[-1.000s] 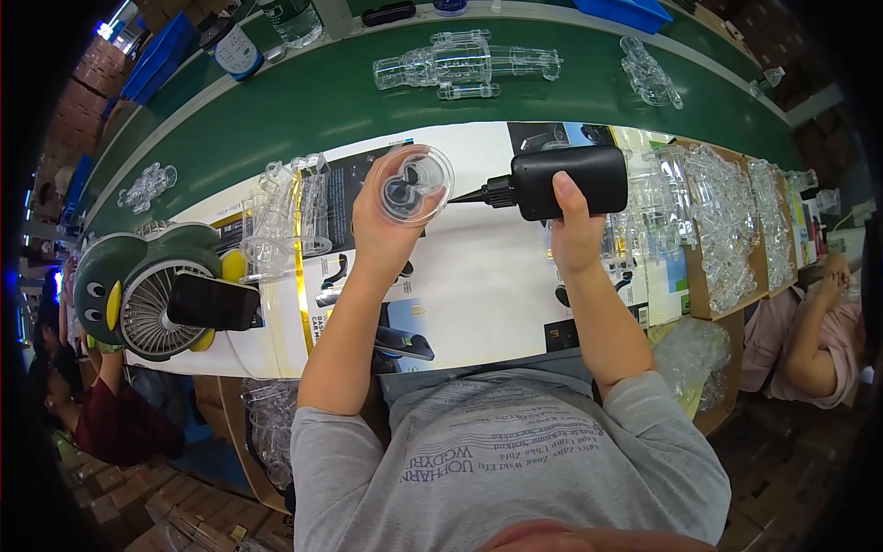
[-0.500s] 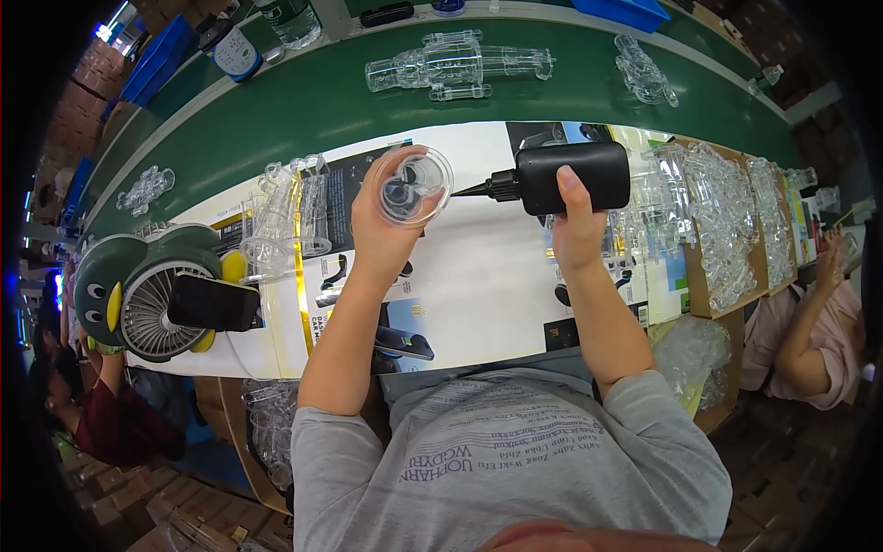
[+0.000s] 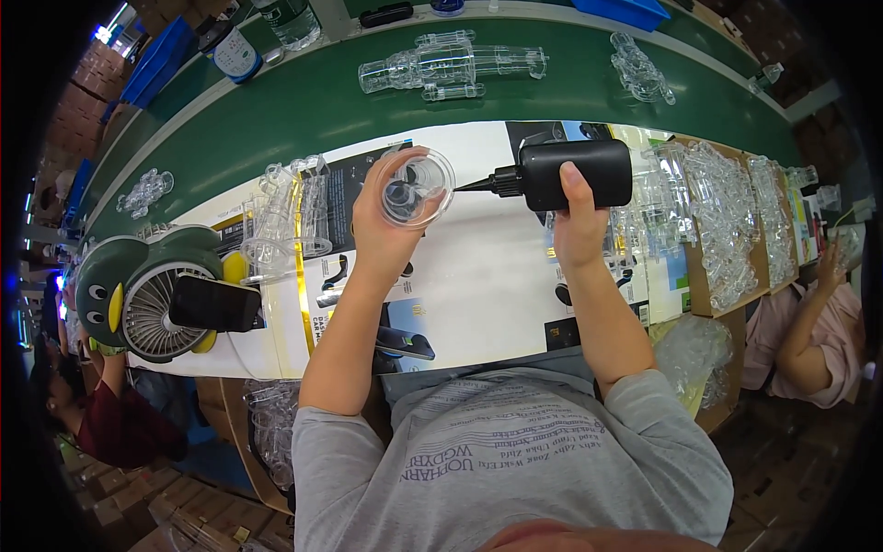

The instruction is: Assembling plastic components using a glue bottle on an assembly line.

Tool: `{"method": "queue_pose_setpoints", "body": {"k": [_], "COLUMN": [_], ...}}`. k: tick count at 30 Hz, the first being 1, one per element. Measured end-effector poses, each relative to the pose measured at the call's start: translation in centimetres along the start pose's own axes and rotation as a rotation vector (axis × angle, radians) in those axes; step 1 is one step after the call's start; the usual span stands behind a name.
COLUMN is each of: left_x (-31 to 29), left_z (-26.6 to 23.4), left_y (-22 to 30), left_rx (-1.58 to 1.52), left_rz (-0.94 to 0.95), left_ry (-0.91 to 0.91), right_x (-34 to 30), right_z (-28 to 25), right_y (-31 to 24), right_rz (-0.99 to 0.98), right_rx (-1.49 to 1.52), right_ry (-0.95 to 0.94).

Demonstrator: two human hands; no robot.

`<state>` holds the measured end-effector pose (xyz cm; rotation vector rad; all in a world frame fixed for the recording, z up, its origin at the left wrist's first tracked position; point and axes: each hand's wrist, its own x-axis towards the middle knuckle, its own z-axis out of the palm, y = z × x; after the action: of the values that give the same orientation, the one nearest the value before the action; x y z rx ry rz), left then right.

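Note:
My left hand [image 3: 384,225] is wrapped round a clear plastic cup-like part [image 3: 416,189], its round open end facing up toward me. In my right hand [image 3: 579,225] a black squeeze bottle [image 3: 578,175] lies on its side, my thumb pressed along it. The bottle's thin tapered nozzle [image 3: 478,184] points left, its tip at the right rim of the clear part. Whether anything comes out of the tip is too small to tell. Both hands are above the white printed cardboard [image 3: 469,304] that covers the bench.
Left of my hands are clear parts [image 3: 285,216], a green fan [image 3: 152,294] and a black phone [image 3: 213,304]. A cardboard box [image 3: 699,285] of clear pieces stands at the right. On the green bench surface lies a clear assembly [image 3: 451,66]. Co-workers sit at both sides.
The nozzle tip and black bottle have shifted very slightly right. The clear assembly on the green surface has slid a little left. My grip on both things is the same.

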<state>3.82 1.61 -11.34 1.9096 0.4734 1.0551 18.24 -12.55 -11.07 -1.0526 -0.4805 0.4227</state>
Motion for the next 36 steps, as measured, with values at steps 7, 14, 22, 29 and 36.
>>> {"method": "queue_pose_setpoints", "body": {"k": [7, 14, 22, 29, 36], "left_x": [-0.03, -0.06, -0.06, 0.14, 0.11], "left_z": [-0.09, -0.07, -0.05, -0.27, -0.31], "left_y": [0.0, -0.1, 0.01, 0.52, 0.62], "left_rx": [0.028, 0.001, -0.003, 0.141, 0.255], "left_rz": [0.004, 0.027, 0.061, 0.157, 0.229], "left_ry": [-0.033, -0.016, -0.023, -0.058, -0.06], "right_x": [0.06, 0.11, 0.17, -0.02, -0.31], "right_z": [-0.04, 0.07, -0.11, 0.07, 0.44], "right_y": [0.04, -0.1, -0.03, -0.39, -0.81], "right_rz": [-0.015, -0.017, -0.038, -0.117, -0.204], "right_rx": [0.011, 0.029, 0.021, -0.047, -0.128], "right_ry": [0.016, 0.028, 0.033, 0.012, -0.054]}}
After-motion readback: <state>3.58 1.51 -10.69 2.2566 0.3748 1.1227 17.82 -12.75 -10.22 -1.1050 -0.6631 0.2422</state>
